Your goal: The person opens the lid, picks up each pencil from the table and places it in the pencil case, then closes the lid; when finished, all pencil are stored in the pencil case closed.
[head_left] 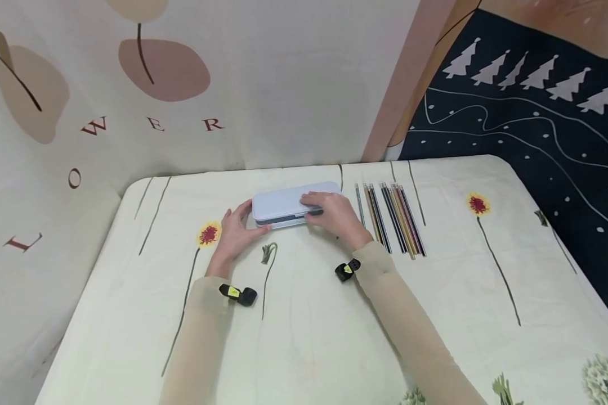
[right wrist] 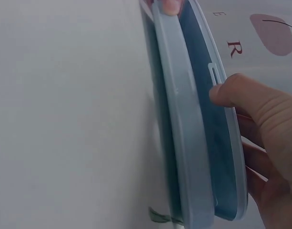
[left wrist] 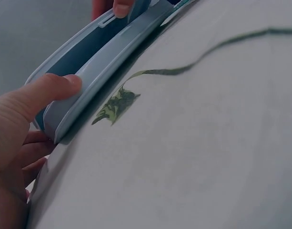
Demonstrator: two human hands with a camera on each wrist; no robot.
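A pale blue case [head_left: 296, 201] lies near the table's back edge, its lid slightly raised along the front so a dark gap shows. The left hand [head_left: 235, 235] grips its left end, thumb on the front wall and fingers behind, as the left wrist view also shows for the case [left wrist: 107, 62] and hand [left wrist: 17, 124]. Over the lid's right part lies the right hand [head_left: 334, 216]; in the right wrist view this hand [right wrist: 272, 129] pinches the lid [right wrist: 238, 176] beside the latch, thumb at its front edge and fingers on top.
Several pencils [head_left: 400, 216] lie in a row just right of the case. A white cloth printed with flowers covers the table [head_left: 304, 337]. Behind it hangs a printed curtain [head_left: 304, 84], with a dark tree-patterned cloth [head_left: 527, 124] at the right.
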